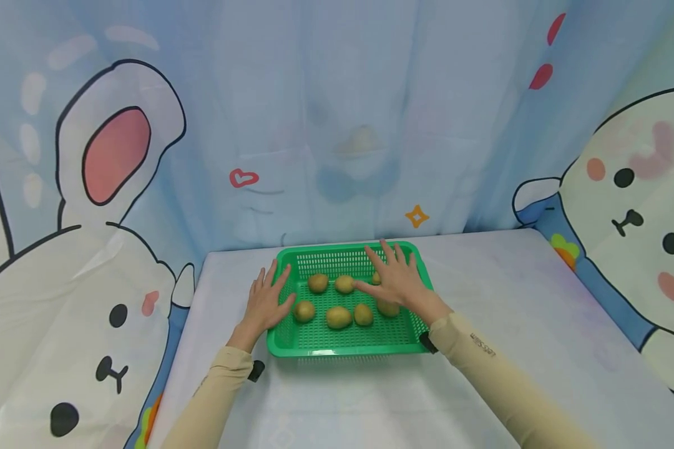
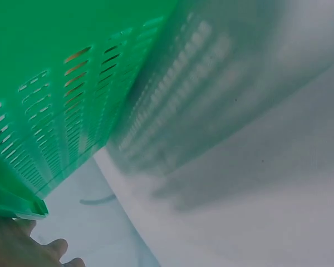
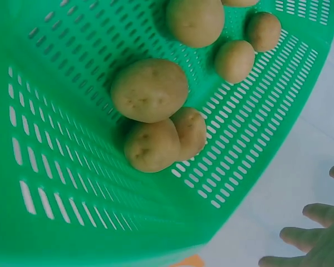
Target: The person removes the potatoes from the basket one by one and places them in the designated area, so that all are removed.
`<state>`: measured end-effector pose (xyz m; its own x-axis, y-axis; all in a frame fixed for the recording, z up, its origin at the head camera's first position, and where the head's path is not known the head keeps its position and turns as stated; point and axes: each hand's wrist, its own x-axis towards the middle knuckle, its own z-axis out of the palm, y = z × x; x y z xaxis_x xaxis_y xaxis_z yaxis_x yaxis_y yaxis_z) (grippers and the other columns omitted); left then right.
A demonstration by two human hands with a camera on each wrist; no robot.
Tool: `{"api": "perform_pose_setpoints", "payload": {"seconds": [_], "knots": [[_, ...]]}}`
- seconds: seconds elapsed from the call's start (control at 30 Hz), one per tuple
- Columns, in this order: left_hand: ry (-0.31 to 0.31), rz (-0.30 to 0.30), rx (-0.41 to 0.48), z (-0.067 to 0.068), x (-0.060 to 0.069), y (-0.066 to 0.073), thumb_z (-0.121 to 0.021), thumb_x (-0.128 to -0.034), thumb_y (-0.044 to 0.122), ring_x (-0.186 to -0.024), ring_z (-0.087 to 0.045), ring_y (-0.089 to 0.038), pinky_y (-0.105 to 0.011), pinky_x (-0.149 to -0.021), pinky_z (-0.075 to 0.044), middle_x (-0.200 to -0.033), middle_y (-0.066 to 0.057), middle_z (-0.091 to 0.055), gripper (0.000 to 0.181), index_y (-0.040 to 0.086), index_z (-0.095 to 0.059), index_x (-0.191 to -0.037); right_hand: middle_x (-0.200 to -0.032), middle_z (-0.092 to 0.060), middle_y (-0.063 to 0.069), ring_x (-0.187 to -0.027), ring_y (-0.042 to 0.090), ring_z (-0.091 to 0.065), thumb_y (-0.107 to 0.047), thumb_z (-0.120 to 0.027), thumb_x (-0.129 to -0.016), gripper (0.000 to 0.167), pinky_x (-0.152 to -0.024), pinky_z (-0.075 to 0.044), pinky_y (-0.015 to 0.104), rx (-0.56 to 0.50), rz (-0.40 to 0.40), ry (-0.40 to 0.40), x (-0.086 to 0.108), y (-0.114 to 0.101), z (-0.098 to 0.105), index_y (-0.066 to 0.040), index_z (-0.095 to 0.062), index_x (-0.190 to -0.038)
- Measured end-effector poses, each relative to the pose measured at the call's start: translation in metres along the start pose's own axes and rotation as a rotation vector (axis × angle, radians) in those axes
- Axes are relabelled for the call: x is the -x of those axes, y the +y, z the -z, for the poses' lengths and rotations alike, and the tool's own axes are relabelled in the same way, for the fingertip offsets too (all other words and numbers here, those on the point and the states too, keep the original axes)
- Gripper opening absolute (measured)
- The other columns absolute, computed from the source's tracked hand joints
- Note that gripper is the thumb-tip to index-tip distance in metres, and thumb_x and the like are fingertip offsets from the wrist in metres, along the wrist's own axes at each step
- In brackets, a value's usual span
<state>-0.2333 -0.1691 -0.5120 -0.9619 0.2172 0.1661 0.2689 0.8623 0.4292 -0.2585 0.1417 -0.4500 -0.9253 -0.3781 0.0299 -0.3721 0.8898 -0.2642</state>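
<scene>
A green plastic basket (image 1: 342, 351) with slotted walls holds several potatoes (image 1: 339, 317) on its floor. My left hand (image 1: 263, 305) is at the basket's left rim, fingers spread; in the left wrist view its fingers (image 2: 57, 248) show beside the rim of the basket (image 2: 72, 100), and whether they touch it is unclear. Over the right part of the basket is my right hand (image 1: 399, 280), fingers spread, holding nothing and partly hiding potatoes. The right wrist view shows potatoes (image 3: 150, 90) grouped near one corner, with the right hand (image 3: 323, 236) beyond the rim.
The basket stands on a table with a white cloth (image 1: 500, 293), near its back edge. Behind and at both sides hangs a pale blue curtain (image 1: 337, 112) with cartoon animals. A dark wrist camera (image 1: 256, 371) sits by the left sleeve.
</scene>
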Motion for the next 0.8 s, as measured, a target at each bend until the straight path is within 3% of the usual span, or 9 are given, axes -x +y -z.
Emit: {"api": "perform_pose_setpoints", "payload": {"seconds": [0.27, 0.57, 0.8], "knots": [[0.011, -0.045, 0.043, 0.004, -0.002, -0.006, -0.054, -0.0955, 0.026, -0.144, -0.016, -0.050, -0.068, -0.110, -0.019, -0.161, -0.022, -0.019, 0.063, 0.009, -0.036, -0.154, -0.162, -0.008, 0.025, -0.143, 0.054, -0.014, -0.064, -0.051, -0.092, 0.089, -0.106, -0.017, 0.074, -0.115, -0.038, -0.107, -0.015, 0.005, -0.001, -0.013, -0.022, -0.159], [0.050, -0.039, 0.253, 0.001, -0.003, -0.019, -0.058, -0.0917, 0.019, -0.143, -0.024, -0.046, -0.068, -0.104, -0.030, -0.162, -0.018, -0.020, 0.066, 0.011, -0.038, -0.153, -0.158, -0.016, 0.031, -0.141, 0.054, -0.019, -0.056, -0.057, -0.092, 0.088, -0.105, -0.027, 0.070, -0.256, -0.030, -0.202, -0.027, 0.015, -0.004, -0.006, -0.025, -0.157], [0.050, -0.065, 0.380, -0.003, 0.000, -0.027, -0.059, -0.0865, 0.013, -0.146, -0.020, -0.042, -0.066, -0.107, -0.028, -0.161, -0.020, -0.018, 0.069, 0.008, -0.038, -0.152, -0.158, -0.022, 0.028, -0.145, 0.050, -0.011, -0.045, -0.060, -0.094, 0.083, -0.111, -0.021, 0.064, -0.360, -0.034, -0.263, -0.034, 0.022, -0.006, -0.001, -0.026, -0.155]]}}
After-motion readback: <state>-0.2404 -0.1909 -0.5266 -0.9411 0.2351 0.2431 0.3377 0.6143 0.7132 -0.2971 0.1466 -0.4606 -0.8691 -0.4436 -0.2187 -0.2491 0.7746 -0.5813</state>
